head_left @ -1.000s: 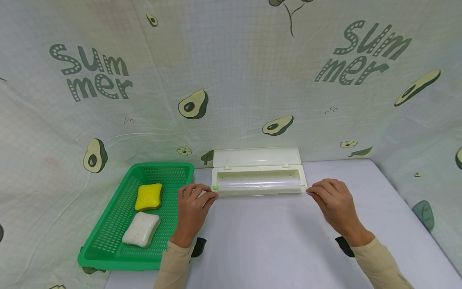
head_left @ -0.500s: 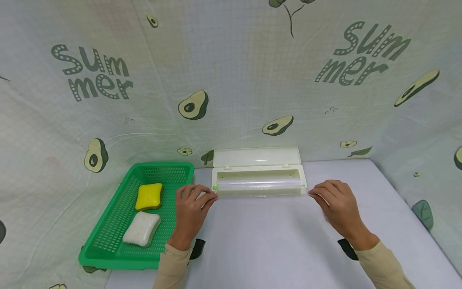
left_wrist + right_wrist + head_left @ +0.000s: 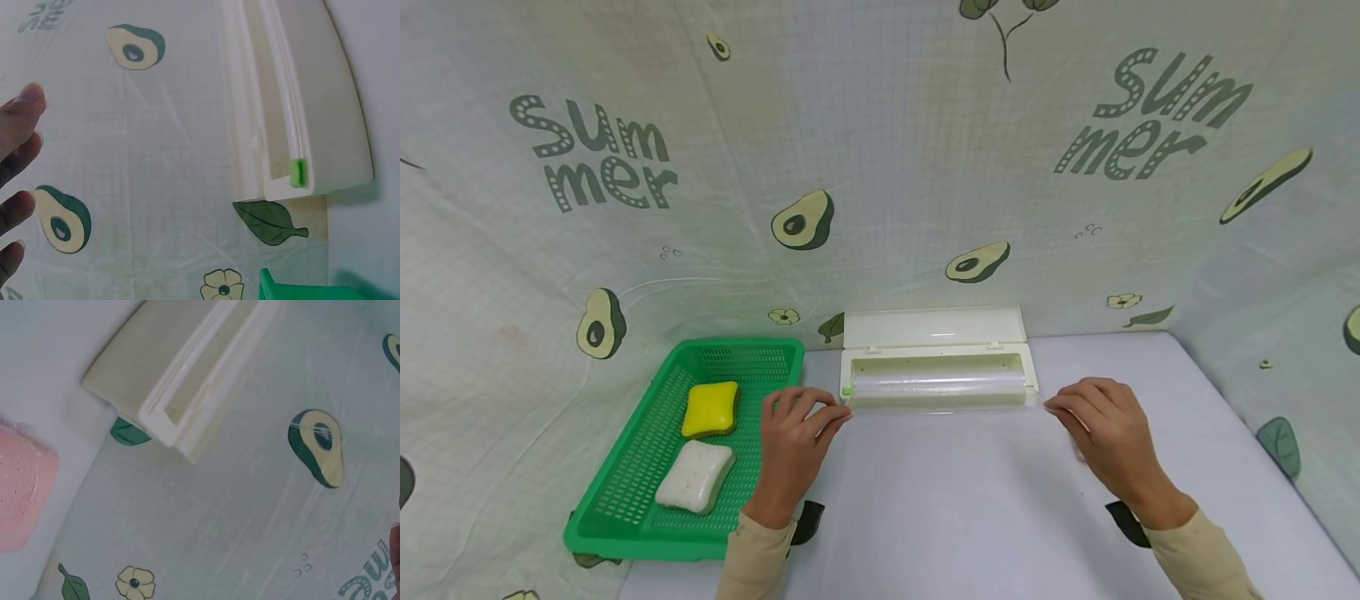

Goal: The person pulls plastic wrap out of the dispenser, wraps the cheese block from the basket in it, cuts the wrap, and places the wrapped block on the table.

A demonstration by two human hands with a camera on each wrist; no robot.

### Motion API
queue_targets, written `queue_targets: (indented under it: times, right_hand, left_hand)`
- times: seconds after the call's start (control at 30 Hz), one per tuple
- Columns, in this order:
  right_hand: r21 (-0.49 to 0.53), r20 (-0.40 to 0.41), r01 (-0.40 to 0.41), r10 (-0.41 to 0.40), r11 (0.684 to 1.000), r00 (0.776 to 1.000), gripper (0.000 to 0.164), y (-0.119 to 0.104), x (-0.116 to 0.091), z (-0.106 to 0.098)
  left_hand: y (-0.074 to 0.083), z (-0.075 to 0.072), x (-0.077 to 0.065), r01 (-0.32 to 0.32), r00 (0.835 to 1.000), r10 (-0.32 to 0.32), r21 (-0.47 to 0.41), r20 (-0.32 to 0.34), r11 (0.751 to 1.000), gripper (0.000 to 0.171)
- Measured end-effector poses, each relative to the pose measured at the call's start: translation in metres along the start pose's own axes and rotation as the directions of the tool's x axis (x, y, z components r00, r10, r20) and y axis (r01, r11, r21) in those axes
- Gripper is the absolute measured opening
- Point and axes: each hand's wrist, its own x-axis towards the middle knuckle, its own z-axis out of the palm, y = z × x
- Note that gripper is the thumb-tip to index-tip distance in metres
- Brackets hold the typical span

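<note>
A white plastic-wrap dispenser [image 3: 940,402] stands on the table with its lid [image 3: 932,327] raised against the backdrop. Inside lies a roll of clear plastic wrap [image 3: 940,383], whose thin front edge reaches out toward me between both hands. My left hand [image 3: 790,450] pinches that edge at the left corner, and my right hand [image 3: 1108,450] pinches it at the right corner. The left wrist view shows left fingers [image 3: 22,125] and the dispenser's green tab [image 3: 298,173]. Only a sliver of right hand [image 3: 395,550] shows in the right wrist view.
A green basket [image 3: 625,467] at the left holds a yellow sponge [image 3: 711,409] and a white sponge [image 3: 695,477]. A pink sponge-like block [image 3: 25,487] lies on the table, mostly hidden under my right hand in the head view. A printed cloth [image 3: 880,167] hangs close behind.
Both hands have drawn slightly toward me, and the right one also a little to the right. The plastic wrap's edge has come out past the dispenser's front.
</note>
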Motion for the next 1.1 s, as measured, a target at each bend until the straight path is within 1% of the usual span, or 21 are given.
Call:
queue_targets:
  times: [0.13,0.3,0.43,0.63,0.67,0.73,0.83,0.9,1.1]
  right_hand:
    - [0.002,-0.002,-0.001,0.001,1.000,1.000,0.059,-0.001,0.001,-0.002]
    - [-0.001,-0.004,-0.005,0.005,1.000,1.000,0.060,-0.002,0.001,-0.004]
    - [0.021,-0.035,-0.003,0.004,1.000,0.999,0.058,-0.003,0.002,-0.004]
    - [0.031,-0.054,0.000,0.002,1.000,0.999,0.059,-0.003,0.002,-0.005]
    - [0.031,-0.055,0.000,0.002,1.000,0.998,0.059,-0.003,0.002,-0.005]
    - [0.034,-0.059,0.003,-0.001,0.999,0.998,0.059,-0.004,0.003,-0.006]
    - [0.040,-0.066,0.017,-0.015,0.999,0.998,0.057,-0.004,0.004,-0.008]
    - [0.041,-0.072,0.026,-0.023,0.999,0.997,0.056,-0.004,0.005,-0.009]
    - [0.042,-0.087,0.042,-0.038,0.998,0.996,0.055,-0.005,0.007,-0.013]
  left_hand:
    - [0.001,-0.002,0.000,0.007,1.000,-0.007,0.001,0.003,1.000,0.016]
    - [0.001,-0.004,0.001,-0.014,1.000,0.014,0.001,-0.019,1.000,0.016]
    - [0.001,-0.005,0.001,-0.028,0.999,0.028,-0.008,-0.037,1.000,0.011]
    - [0.003,-0.008,0.002,-0.035,0.998,0.035,-0.007,-0.048,0.999,0.008]
    - [0.003,-0.009,0.002,-0.038,0.998,0.037,-0.007,-0.052,0.999,0.012]
    - [0.004,-0.010,0.003,-0.047,0.997,0.047,-0.006,-0.065,0.999,0.025]
    - [0.005,-0.010,0.004,-0.062,0.994,0.061,-0.006,-0.096,0.998,0.041]
    - [0.005,-0.011,0.005,-0.072,0.991,0.071,-0.002,-0.114,0.997,0.044]
    - [0.007,-0.013,0.008,-0.096,0.985,0.095,0.000,-0.145,0.995,0.044]
